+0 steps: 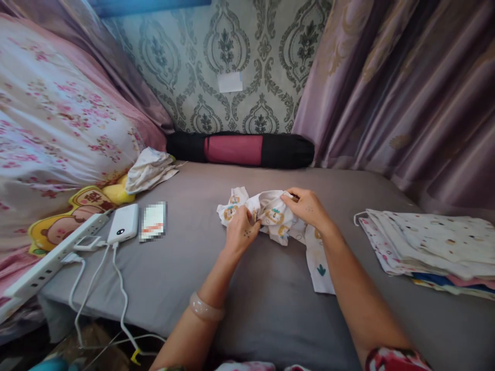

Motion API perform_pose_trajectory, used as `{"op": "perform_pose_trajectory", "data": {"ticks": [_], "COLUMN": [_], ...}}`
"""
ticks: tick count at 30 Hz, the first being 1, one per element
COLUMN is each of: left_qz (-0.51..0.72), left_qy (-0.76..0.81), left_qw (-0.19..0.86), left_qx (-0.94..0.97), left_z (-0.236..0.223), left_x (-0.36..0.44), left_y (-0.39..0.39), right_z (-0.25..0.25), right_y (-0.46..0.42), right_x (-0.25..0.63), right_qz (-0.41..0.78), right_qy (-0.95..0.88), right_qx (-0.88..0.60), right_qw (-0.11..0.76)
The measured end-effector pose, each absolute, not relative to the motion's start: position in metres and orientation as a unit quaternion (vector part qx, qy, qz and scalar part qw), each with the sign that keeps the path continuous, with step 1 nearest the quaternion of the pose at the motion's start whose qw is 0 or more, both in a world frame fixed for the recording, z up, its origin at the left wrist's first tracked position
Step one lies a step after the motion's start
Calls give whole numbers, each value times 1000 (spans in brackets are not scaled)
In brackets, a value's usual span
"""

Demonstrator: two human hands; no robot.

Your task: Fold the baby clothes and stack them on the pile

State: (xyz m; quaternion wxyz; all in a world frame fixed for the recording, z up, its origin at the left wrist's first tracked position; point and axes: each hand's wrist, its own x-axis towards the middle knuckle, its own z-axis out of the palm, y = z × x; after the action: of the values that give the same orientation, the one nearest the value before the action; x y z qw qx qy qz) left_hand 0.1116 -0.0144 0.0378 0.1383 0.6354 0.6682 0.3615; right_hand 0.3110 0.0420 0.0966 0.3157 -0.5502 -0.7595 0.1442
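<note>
A small white garment (275,216) printed with lion faces and green leaves lies bunched on the grey-covered surface. My left hand (242,229) pinches its cloth near the middle, fingers closed. Its upper right edge is gripped by my right hand (303,203), between thumb and fingers. Between the hands an opening in the cloth, like a neck or waist band, shows. One part of the garment spreads out past my left hand, and another hangs flat toward me beneath my right forearm. The fingertips of my left hand are partly hidden in the folds.
Folded cloths (429,242) are stacked at the right. On the left are a power strip (58,252), a white power bank (124,224) with cables, a blurred packet (152,221) and a crumpled white cloth (150,170). A black and maroon bolster-shaped bag (235,149) lies along the wall.
</note>
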Motion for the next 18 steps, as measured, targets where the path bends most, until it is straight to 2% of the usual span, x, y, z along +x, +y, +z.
{"op": "perform_pose_trajectory", "data": {"ticks": [5,14,18], "left_qz": [372,532,611], "left_qy": [658,614,557], "left_qw": [154,248,308], "left_qx": [636,528,471], "left_z": [34,55,78], "left_x": [103,73,64], "left_y": [-10,6,18], "right_z": [97,107,118], "right_y": [44,48,48], "right_x": [315,321,316], "right_qz": [137,117,116], "right_qy": [-754,-761,-784], "right_qx": [-556,-542,-506], "right_qw": [322,335,340]}}
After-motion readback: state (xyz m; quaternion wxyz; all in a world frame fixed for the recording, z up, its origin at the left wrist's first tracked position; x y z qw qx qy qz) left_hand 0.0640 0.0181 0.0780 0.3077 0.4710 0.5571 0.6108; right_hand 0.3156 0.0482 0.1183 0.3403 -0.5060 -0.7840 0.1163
